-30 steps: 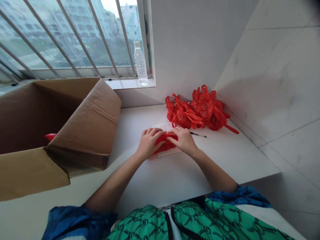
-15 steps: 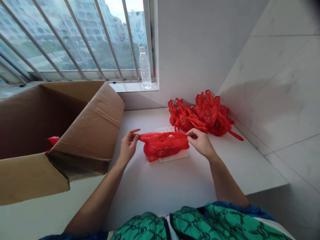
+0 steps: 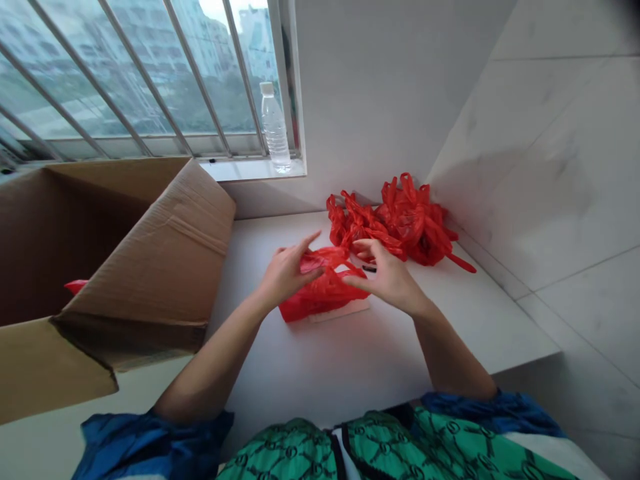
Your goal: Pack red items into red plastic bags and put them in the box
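A red plastic bag (image 3: 320,297) lies crumpled on the white counter (image 3: 345,360), over a flat pale item (image 3: 345,311) whose front edge shows below it. My left hand (image 3: 290,270) is over the bag's left side, thumb and fingers apart. Opposite it, my right hand (image 3: 383,273) hovers by the bag's right end with its fingers spread. A small dark object (image 3: 369,269) shows beside the right fingers; I cannot make out what it is. Neither hand grips the bag.
Several knotted red bags (image 3: 410,220) are heaped at the back against the wall. A large open cardboard box (image 3: 185,247) stands at left, with a bit of red plastic (image 3: 76,286) inside. A clear water bottle (image 3: 276,130) stands on the sill by the barred window.
Both hands have let go of the bag's stretched ends, come closer together and opened. The bag has slackened onto the counter. The view has shifted slightly.
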Demonstrator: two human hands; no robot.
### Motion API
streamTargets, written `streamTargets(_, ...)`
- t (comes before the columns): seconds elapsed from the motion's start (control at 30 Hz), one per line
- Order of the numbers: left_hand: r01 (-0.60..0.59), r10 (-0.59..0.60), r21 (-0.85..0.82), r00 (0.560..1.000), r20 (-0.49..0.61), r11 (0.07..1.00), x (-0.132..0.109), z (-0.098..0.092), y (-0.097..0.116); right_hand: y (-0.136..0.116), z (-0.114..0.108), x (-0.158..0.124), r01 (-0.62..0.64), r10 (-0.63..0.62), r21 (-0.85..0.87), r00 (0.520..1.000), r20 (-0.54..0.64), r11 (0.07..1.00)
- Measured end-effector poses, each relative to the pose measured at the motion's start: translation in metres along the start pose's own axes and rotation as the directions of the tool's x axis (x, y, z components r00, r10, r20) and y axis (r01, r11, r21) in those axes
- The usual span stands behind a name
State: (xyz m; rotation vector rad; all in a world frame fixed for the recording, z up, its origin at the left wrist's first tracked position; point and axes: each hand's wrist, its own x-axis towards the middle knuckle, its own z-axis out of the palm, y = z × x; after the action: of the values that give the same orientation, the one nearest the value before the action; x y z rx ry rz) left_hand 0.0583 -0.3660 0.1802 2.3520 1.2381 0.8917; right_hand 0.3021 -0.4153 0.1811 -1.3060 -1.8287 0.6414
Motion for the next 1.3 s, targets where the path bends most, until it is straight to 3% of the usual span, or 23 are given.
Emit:
streamTargets(0.1,0.009,-0.014,-0.109,0.999,-0.046,0.994,-0.013,-0.004,-0.005,0.008,0.01,0.006,-0.019,-0.004,0.12,0.982,0.187,0.993)
streamTargets(0.17,0.036,-0.085,-0.295,0.984,-0.154,0.955,-0.034,-0.012,-0.014,0.029,0.012,0.007,-0.149,0.106,0.35,0.985,0.138,0.925)
streamTargets(0.23,0.017,-0.126,-0.467,0.971,-0.204,0.884,-0.057,-0.022,-0.023,0.055,0.01,0.006,-0.277,0.302,0.654,0.95,0.078,0.704)
streamTargets(0.3,-0.006,-0.096,-0.545,0.983,-0.159,0.838,-0.076,-0.032,-0.027,0.077,0.004,0.003,-0.355,0.429,0.826,0.89,0.155,0.438)
streamTargets(0.33,-0.003,-0.065,-0.548,0.992,-0.104,0.836,-0.082,-0.036,-0.026,0.083,0.001,0.001,-0.389,0.445,0.847,0.871,0.209,0.362)
streamTargets(0.37,0.004,-0.032,-0.531,0.999,-0.043,0.847,-0.087,-0.039,-0.023,0.087,-0.003,-0.002,-0.412,0.441,0.842,0.865,0.241,0.349)
streamTargets(0.43,-0.001,0.025,-0.467,0.999,0.044,0.884,-0.091,-0.044,-0.015,0.081,-0.013,-0.008,-0.351,0.421,0.787,0.898,0.129,0.507)
streamTargets(0.5,-0.045,0.077,-0.418,0.995,0.058,0.907,-0.089,-0.045,-0.004,0.058,-0.022,-0.014,-0.103,0.309,0.632,0.924,-0.226,0.768)
streamTargets(0.57,-0.097,0.125,-0.4,0.991,0.043,0.911,-0.085,-0.043,0.006,0.025,-0.026,-0.019,0.179,0.041,0.349,0.84,-0.541,0.92)
streamTargets(0.6,-0.121,0.148,-0.395,0.988,0.039,0.911,-0.083,-0.042,0.011,0.008,-0.024,-0.02,0.269,-0.096,0.24,0.827,-0.554,0.933)
streamTargets(0.63,-0.144,0.171,-0.39,0.985,0.035,0.91,-0.081,-0.04,0.016,-0.007,-0.02,-0.02,0.331,-0.233,0.15,0.861,-0.453,0.932)
streamTargets(0.67,-0.164,0.192,-0.383,0.981,0.035,0.909,-0.079,-0.038,0.02,-0.02,-0.013,-0.018,0.387,-0.359,0.072,0.9,-0.249,0.919)
streamTargets(0.7,-0.185,0.215,-0.38,0.976,0.038,0.906,-0.079,-0.037,0.023,-0.028,-0.004,-0.016,0.399,-0.398,0.013,0.917,-0.009,0.917)
streamTargets(0.77,-0.214,0.249,-0.387,0.967,0.044,0.897,-0.08,-0.036,0.028,-0.031,0.016,-0.009,0.405,-0.363,-0.096,0.885,0.29,0.909)
streamTargets(0.83,-0.212,0.254,-0.41,0.966,0.052,0.887,-0.084,-0.037,0.03,-0.022,0.031,-0.003,0.412,-0.296,-0.227,0.862,0.411,0.883)
streamTargets(0.97,-0.175,0.227,-0.4,0.97,0.085,0.899,-0.092,-0.041,0.022,-0.004,0.034,-0.002,0.474,-0.357,-0.242,0.843,0.403,0.847)
streamTargets(1.13,-0.208,0.287,-0.418,0.948,0.136,0.885,-0.09,-0.041,0.018,-0.003,0.035,-0.009,0.57,-0.449,-0.316,0.808,0.381,0.758)
streamTargets(1.2,-0.213,0.312,-0.426,0.934,0.176,0.879,-0.087,-0.041,0.022,-0.001,0.041,-0.009,0.55,-0.421,-0.367,0.825,0.377,0.75)
streamTargets(1.3,-0.184,0.305,-0.393,0.913,0.272,0.901,-0.083,-0.043,0.03,0.0,0.046,-0.007,0.43,-0.331,-0.467,0.9,0.283,0.772)
